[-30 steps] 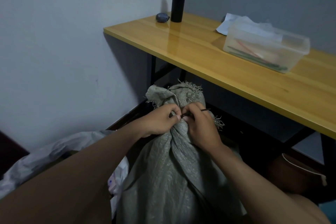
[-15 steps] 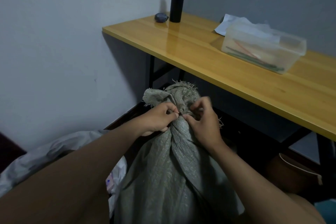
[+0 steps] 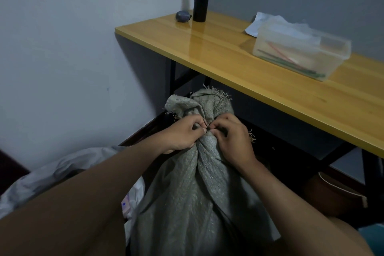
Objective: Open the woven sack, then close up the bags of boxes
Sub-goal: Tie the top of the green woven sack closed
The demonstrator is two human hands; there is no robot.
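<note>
Sack (image 3: 199, 193) stands upright on the floor in front of the table (image 3: 270, 72), long axis roughly vertical, gathered neck at the top, frayed mouth (image 3: 209, 102) bunched above the tie. Left hand (image 3: 182, 133) and right hand (image 3: 232, 139) meet at the neck from either side, both equally near it. Fingers of both hands are curled; thumb and forefinger tips close in a narrow pinch on a thin dark tie (image 3: 206, 128) cinching the neck. Left pinch sits just left of the tie, right pinch just right of it, the two almost touching. Whether the tie is wire or cord cannot be told. Judgement: opening step in progress, sack not yet open; the tie lies directly between the two grips and runs around the neck, across the sack's long axis, so the next move probably calls for working its ends loose sideways, not pulling upward. Pale plastic bags (image 3: 62, 174) lie on the floor to the left of the sack; boxes inside not visible. Clear tub (image 3: 301, 54) on the table, well apart from the hands.
</note>
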